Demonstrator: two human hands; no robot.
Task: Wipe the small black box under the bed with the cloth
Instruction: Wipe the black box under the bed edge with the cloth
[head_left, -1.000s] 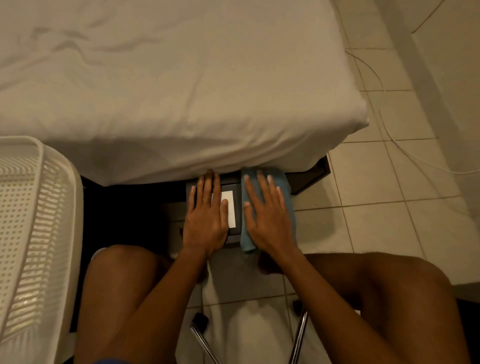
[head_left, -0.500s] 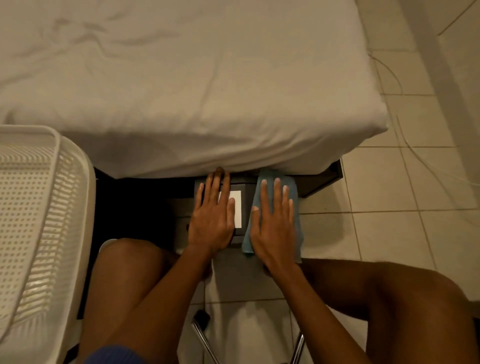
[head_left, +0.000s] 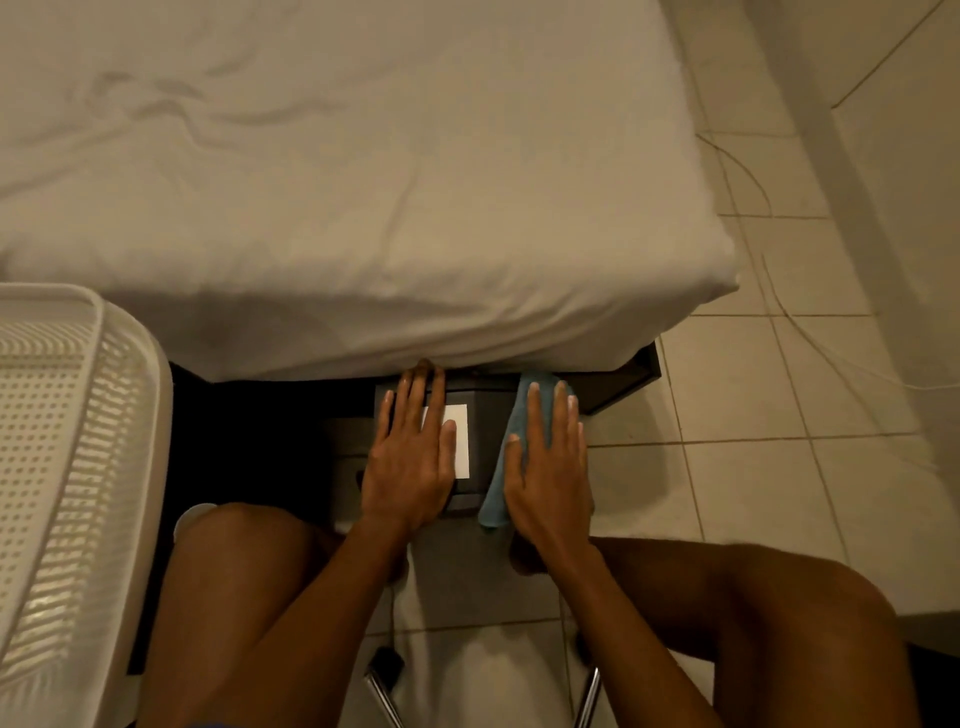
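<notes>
The small black box (head_left: 485, 415) with a white label sits on the floor, its far end under the edge of the bed (head_left: 363, 182). My left hand (head_left: 410, 457) lies flat on the box's left part, fingers reaching under the sheet. My right hand (head_left: 548, 467) presses flat on a blue cloth (head_left: 498, 483) that drapes over the box's right side and hangs down it. Most of the cloth is hidden under the palm.
A white perforated plastic basket (head_left: 67, 467) stands at the left. My bare knees frame the bottom, with metal chair legs (head_left: 384, 696) between them. A thin white cable (head_left: 779, 301) runs over the tiled floor at the right, beside a wall.
My right hand with the cloth has slid right, from the box's top toward its right side, and more of the black top shows. The left hand stays put.
</notes>
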